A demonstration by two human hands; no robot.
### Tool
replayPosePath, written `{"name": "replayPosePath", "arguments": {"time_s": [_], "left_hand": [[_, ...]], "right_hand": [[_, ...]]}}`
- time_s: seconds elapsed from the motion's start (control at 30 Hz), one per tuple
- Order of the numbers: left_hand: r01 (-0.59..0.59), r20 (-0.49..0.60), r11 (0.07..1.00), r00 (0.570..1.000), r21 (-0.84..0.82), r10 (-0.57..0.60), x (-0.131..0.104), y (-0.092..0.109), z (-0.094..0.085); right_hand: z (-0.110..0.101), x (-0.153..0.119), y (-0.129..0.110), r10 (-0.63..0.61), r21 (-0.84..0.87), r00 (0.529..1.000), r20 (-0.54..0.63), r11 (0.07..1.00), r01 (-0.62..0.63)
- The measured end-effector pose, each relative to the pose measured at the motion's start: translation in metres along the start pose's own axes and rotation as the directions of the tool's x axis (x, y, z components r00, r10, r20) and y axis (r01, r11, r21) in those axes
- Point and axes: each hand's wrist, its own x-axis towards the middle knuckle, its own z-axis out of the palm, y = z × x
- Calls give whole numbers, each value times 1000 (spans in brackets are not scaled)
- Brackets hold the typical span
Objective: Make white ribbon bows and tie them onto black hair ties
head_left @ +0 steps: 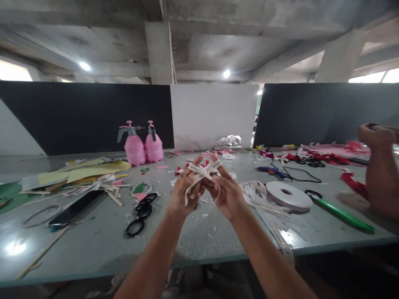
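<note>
Both hands hold a white ribbon bow (204, 171) with dark printed lettering, raised over the middle of the table. My left hand (184, 189) is closed on its left loop, and my right hand (225, 191) on its right loop. Two loose tails hang down below the knot, one on each side. Parts of the fingers are hidden behind the ribbon. To the right of my right hand lie a large white ribbon spool (299, 200) and loose printed ribbon (258, 198). Black-handled scissors (141, 212) rest left of my left hand.
Two pink spray bottles (135, 150) stand at the back left. A phone (76, 209) and yellow paper (93, 171) lie on the left. A blue glue gun (272, 171), a green foil roll (343, 214) and red ribbon (330, 159) are on the right, near another person's arm (378, 174).
</note>
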Motion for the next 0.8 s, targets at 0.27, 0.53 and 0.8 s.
{"name": "replayPosePath", "arguments": {"time_s": [0.27, 0.53, 0.8], "left_hand": [[110, -107, 834, 992, 541, -61, -56, -11, 0], [40, -160, 718, 982, 695, 100, -74, -12, 10], [37, -237, 738, 957, 673, 168, -72, -16, 10]], "right_hand": [[3, -51, 12, -71, -227, 987, -143, 973, 37], [-3, -59, 21, -88, -282, 992, -94, 958, 58], [2, -64, 22, -82, -255, 981, -174, 966, 36]]}}
